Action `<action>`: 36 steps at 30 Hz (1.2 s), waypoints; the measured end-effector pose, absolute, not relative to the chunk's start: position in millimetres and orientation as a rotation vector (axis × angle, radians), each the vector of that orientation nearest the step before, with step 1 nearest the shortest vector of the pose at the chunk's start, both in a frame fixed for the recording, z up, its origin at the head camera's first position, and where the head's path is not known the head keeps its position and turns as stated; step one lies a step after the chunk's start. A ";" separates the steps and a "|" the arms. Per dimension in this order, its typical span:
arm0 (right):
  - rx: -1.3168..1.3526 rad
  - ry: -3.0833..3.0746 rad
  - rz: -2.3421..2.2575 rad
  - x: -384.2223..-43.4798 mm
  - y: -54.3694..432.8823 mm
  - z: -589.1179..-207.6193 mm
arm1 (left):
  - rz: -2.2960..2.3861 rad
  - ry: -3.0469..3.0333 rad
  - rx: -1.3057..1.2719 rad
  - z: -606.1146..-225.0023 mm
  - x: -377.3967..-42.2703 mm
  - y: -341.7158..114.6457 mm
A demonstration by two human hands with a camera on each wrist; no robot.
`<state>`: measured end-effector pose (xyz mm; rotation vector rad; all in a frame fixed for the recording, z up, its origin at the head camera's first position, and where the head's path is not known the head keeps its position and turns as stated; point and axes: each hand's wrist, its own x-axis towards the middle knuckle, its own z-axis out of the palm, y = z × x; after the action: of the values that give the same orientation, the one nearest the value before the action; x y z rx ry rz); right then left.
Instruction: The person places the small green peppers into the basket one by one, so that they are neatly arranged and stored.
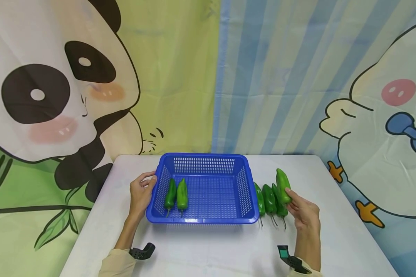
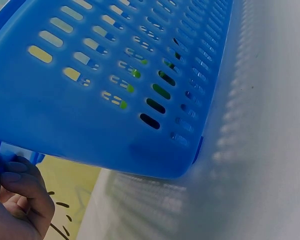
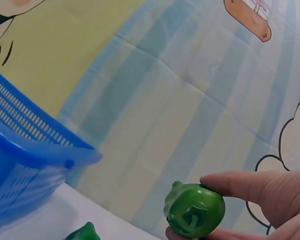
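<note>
My right grip (image 1: 304,212) is pinching a long, glossy green pepper (image 1: 282,184) pointing forward, a rectangular blue plastic basket (image 1: 202,221) lying leftward.

White table (image 1: 208,250): blue basket (image 1: 202,221), three green peppers (image 1: 269,200) beside it.

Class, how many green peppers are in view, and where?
6: two green peppers at the left in the blue basket, three peppers in a row on the white table to its right, one pepper held in the right hand. Others may hide behind the basket.
</note>
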<state>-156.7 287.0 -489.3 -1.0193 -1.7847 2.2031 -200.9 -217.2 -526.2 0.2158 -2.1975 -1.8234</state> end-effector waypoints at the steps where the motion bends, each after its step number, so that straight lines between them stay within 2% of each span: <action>1: -1.011 -1.783 2.212 -156.7 285.9 -488.6 | -1.823 -2.198 0.217 -526.1 -200.9 -217.2; 36: -0.843 -1.750 2.538 -162.3 253.6 -456.3 | -1.833 -2.174 0.200 -527.2 -201.4 -217.1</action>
<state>-162.3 253.6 -456.3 -0.8426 -1.7505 2.5376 -201.4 -217.1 -527.2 0.1999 -2.1740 -1.8328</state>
